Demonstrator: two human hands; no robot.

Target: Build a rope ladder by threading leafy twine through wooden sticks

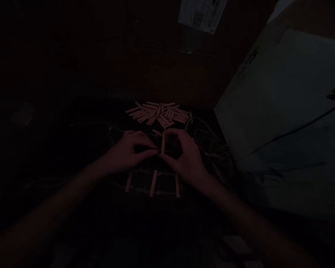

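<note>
The picture is very dark. My right hand [187, 154] grips a small wooden stick [163, 143] upright, with the thumb at its lower end and a fingertip at its upper end. Just left of that stick, my left hand [132, 149] has its thumb and fingertips pinched together on thin twine, which shows only faintly. Nearer to me lies a ladder-like strip, with wooden rungs [153, 183] joined by two knotted twine lines [141, 190]. Another loose stick [156, 132] lies just beyond my hands.
A pile of small drilled wooden sticks [159, 113] lies beyond my hands. Loose twine [209, 134] tangles to the right, beside a large pale panel [281, 108]. A printed paper sheet [202, 15] is at the top, and a pale object [236, 245] at the lower right.
</note>
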